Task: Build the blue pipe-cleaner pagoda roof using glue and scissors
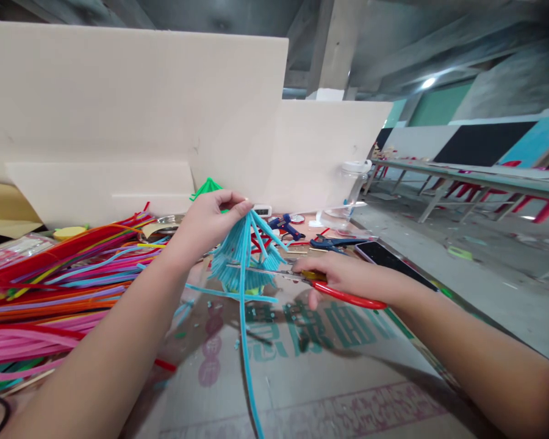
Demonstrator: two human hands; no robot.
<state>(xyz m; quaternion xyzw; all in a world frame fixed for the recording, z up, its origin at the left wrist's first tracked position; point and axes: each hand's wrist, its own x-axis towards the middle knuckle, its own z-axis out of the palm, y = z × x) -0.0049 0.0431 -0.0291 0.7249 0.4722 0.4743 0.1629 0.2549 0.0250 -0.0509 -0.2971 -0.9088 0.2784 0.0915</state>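
My left hand (210, 221) pinches the top of a light-blue pipe-cleaner bundle (244, 259) that fans out downward like a tassel. One long blue strand (247, 366) hangs from it toward the table. My right hand (343, 275) grips red-handled scissors (348, 297), and their metal blades (260, 270) reach left into the lower part of the bundle. A green pipe-cleaner piece (205, 188) shows just behind my left hand.
A big heap of coloured pipe cleaners (50, 286) lies at the left. A blue glue gun (286, 227), a dark phone (388, 259) and a clear jar (350, 189) sit behind. Printed cardboard (324, 378) covers the table. Beige boards (132, 110) stand at the back.
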